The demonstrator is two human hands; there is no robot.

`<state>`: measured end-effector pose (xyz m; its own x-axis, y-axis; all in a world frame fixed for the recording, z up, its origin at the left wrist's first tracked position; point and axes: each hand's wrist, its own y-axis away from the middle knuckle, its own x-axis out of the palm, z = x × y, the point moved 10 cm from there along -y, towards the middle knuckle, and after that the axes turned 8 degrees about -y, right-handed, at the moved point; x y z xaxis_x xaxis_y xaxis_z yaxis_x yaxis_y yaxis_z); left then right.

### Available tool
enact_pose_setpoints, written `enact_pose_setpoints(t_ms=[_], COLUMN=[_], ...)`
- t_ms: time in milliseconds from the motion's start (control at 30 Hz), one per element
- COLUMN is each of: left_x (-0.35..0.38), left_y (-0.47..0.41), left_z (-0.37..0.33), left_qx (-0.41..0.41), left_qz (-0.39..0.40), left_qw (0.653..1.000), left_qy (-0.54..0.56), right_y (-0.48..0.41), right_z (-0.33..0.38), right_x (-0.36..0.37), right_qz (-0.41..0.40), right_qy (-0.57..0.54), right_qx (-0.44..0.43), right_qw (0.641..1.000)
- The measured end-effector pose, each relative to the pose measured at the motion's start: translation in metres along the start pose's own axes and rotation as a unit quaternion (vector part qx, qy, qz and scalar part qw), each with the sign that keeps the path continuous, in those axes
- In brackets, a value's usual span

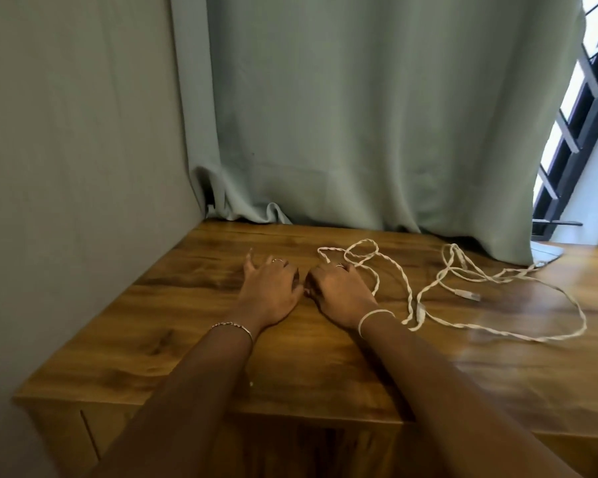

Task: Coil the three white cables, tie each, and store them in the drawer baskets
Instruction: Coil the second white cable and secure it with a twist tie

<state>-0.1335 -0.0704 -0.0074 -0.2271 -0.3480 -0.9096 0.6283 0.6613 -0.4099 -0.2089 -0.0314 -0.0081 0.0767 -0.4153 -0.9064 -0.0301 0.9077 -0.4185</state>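
We are looking at a grey-green curtain (377,115) hanging down to the back of the wooden surface (187,339). The white cables (409,300) are lying loose and tangled on its right half, sprawling lengthwise from left to right. Our left hand (270,291) is resting palm down with its fingers spread. Our right hand (339,294) is lying over the cables' leftmost loops, and we cannot tell whether it is gripping them. One connector (468,295) is pointing right.

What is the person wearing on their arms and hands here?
No sleeves show; both forearms are bare. The left hand wears a ring, with a thin metal chain bracelet at the wrist. The right hand also wears a ring, with a thin white band round its wrist.
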Motion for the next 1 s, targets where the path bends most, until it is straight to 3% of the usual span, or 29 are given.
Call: enact_pose_setpoints(t_ms=[200,267,300,400,433,567,667,733,800,900,1000], left_x=[-0.026,-0.024,-0.018,0.008,0.014,0.017,0.008,-0.001,-0.008,-0.008,-0.008], left_y=[-0.02,-0.025,-0.028,-0.031,-0.035,-0.046,-0.037,-0.033,-0.035,-0.038,-0.039], left_z=[0.021,0.033,0.04,0.042,0.037,0.002,-0.027,-0.037,-0.036,-0.024,-0.011], left_qx=[-0.059,-0.11,-0.152,-0.264,-0.272,-0.183,-0.083,-0.039,-0.027,-0.048,-0.065], left_qz=[-0.167,-0.18,-0.173,-0.142,-0.121,0.036,0.16,0.18,0.15,0.082,0.027], left_qw=[0.975,0.941,0.899,0.69,0.639,0.495,0.432,0.413,0.389,0.327,0.299], left_qy=[0.134,0.266,0.372,0.659,0.71,0.849,0.884,0.892,0.909,0.94,0.952], right_y=[-0.013,-0.02,-0.022,-0.026,-0.026,-0.029,-0.032,-0.034,-0.036,-0.038,-0.038], right_z=[-0.013,-0.024,-0.028,-0.037,-0.039,-0.053,-0.066,-0.065,-0.057,-0.037,-0.025], right_x=[-0.02,-0.031,-0.036,-0.04,-0.038,-0.031,-0.024,-0.021,-0.016,-0.003,0.006], right_qz=[-0.103,-0.152,-0.175,-0.225,-0.236,-0.265,-0.254,-0.238,-0.208,-0.125,-0.062], right_qy=[-0.169,-0.227,-0.252,-0.315,-0.334,-0.398,-0.473,-0.51,-0.517,-0.469,-0.42], right_qx=[0.039,0.058,0.067,0.087,0.089,0.081,0.093,0.09,0.085,0.055,0.052], right_qw=[0.979,0.96,0.949,0.918,0.908,0.874,0.838,0.822,0.826,0.872,0.904])
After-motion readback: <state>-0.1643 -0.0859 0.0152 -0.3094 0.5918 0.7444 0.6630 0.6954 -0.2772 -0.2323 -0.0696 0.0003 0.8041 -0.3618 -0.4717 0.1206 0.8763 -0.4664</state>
